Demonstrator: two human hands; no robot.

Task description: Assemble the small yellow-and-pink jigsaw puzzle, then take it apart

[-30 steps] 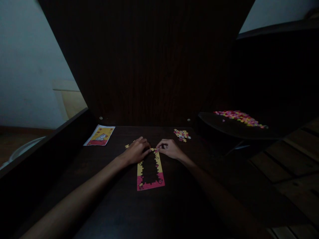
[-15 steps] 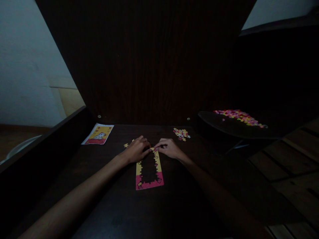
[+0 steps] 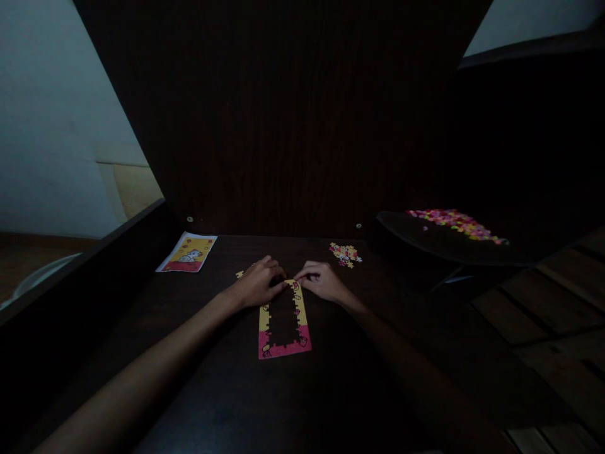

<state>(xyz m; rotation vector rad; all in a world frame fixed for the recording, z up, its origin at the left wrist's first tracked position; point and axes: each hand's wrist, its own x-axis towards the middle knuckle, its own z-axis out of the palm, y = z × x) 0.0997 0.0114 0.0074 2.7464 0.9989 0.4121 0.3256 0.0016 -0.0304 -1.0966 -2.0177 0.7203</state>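
A jigsaw puzzle border lies on the dark tabletop, yellow at the far part and pink at the near end, with a hollow middle. At its far left corner, my left hand is closed, thumb and fingertips on the edge pieces. My right hand pinches the far right corner between thumb and bent fingers. Whatever single piece may sit between the fingertips is hidden. A loose yellow puzzle piece lies just beyond my left hand, partly covered by it.
A picture sheet with a white cartoon figure lies at the back left. At the back right is a heap of loose puzzle pieces. Colourful small bits lie on a dark stool-like surface further right. A dark upright panel bounds the back.
The view has shifted slightly. Both hands stay at the far edge of the puzzle border, with the left fingers covering a bit more of the loose yellow pieces.
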